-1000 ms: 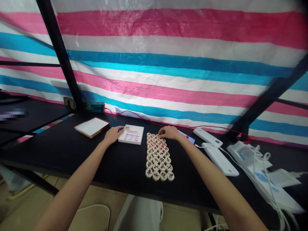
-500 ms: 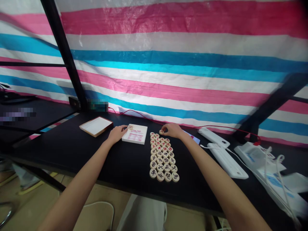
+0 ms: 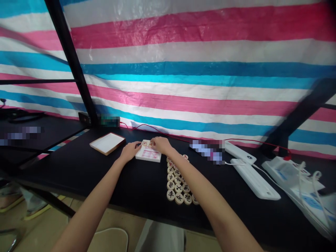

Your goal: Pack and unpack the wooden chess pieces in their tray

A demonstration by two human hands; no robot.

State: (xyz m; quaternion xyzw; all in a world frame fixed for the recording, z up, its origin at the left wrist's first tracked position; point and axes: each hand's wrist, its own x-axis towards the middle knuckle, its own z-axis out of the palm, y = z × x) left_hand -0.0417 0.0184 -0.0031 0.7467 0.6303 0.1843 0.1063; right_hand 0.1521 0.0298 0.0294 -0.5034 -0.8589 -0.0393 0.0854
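Observation:
My left hand grips the left edge of a shallow white box with pink grid lines in it. One round Chinese chess piece sits in the box's far left corner, close to my left fingertips. My right hand is closed on another Chinese chess piece at the far side of the box, right beside the first. Rows of Chinese chess pieces lie on the black table to the right, partly hidden under my right forearm.
An open box lid with a white inside lies to the left. Off to the right are a phone, white power banks and a power strip with cables. A red cable runs along the back, before a striped sheet.
My right hand has moved left from the far end of the rows to the white box, carrying a Chinese chess piece. My left hand has stayed at the box.

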